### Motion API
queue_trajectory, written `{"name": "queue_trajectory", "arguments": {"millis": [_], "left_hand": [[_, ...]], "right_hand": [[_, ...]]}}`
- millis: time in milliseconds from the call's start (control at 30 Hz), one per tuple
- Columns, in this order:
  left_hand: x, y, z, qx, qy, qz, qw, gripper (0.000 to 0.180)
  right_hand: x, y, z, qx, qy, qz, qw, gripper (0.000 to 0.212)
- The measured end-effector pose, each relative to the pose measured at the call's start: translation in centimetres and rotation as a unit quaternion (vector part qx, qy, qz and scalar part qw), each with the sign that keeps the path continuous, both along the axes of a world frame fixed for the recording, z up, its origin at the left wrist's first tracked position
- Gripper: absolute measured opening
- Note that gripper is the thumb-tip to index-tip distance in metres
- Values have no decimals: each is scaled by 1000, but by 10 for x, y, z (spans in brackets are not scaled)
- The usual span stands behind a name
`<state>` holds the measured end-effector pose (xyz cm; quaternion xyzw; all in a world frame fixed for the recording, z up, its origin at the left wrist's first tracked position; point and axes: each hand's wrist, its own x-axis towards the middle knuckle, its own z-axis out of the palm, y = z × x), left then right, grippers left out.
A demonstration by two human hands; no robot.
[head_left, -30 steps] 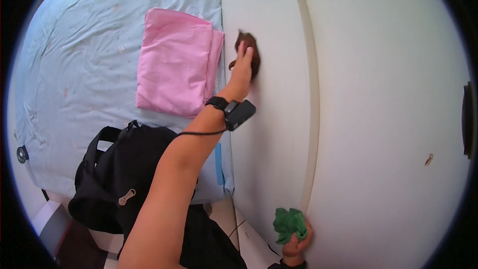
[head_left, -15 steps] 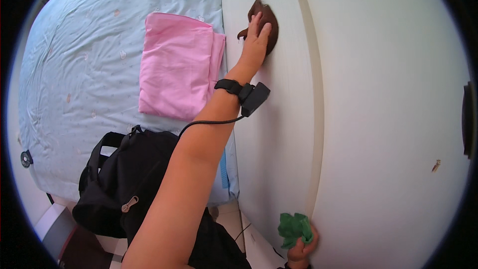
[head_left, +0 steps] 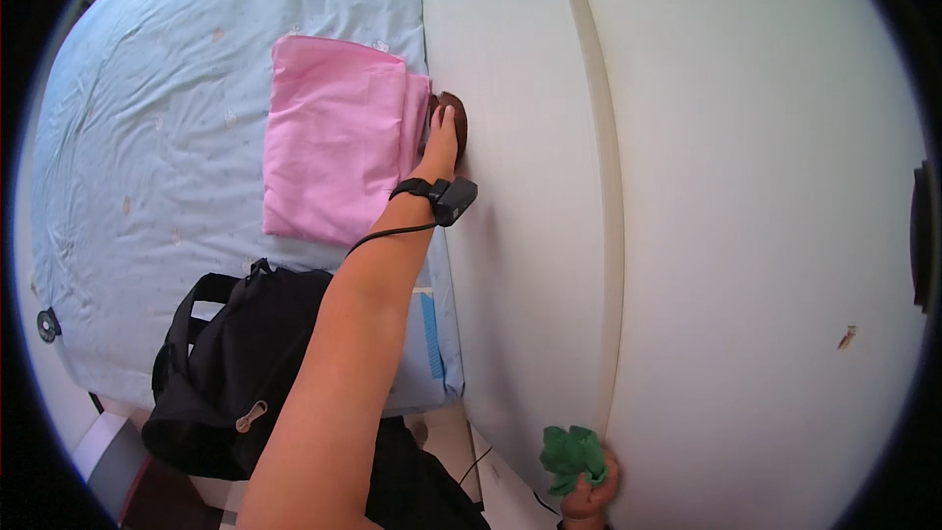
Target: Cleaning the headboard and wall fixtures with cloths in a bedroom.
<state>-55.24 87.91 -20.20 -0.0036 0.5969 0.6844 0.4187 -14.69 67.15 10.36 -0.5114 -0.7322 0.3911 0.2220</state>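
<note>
"What's leftmost?"
"A pale blue bed (head_left: 128, 137) with folded pink fabric (head_left: 334, 137)."
"Next?"
"My left hand (head_left: 444, 142), fingers stretched over a brown cloth (head_left: 461, 125); whether they grip, I can't tell. It's moved from the white panel (head_left: 520, 186)'s middle to its bed-side edge, so I judge that strip's being worked."
"And right?"
"My right hand (head_left: 592, 499), curled around crumpled green cloth (head_left: 566, 453)."
</note>
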Motion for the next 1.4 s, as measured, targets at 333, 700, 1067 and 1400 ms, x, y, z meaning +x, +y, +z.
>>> {"name": "queue_trajectory", "arguments": {"millis": [333, 700, 1067, 1400], "left_hand": [[-16, 42, 189, 304, 210, -23, 929, 55], [-71, 82, 128, 207, 306, 2, 929, 50], [-43, 36, 6, -4, 187, -33, 982, 53], [23, -76, -63, -84, 403, -87, 907, 54]], "right_hand": [[1, 3, 15, -197, -6, 10, 980, 52], [19, -15, 7, -259, 98, -166, 946, 57], [21, -5, 9, -126, -51, 13, 991, 56], [-10, 3, 12, 2, -44, 90, 995, 37]]}}
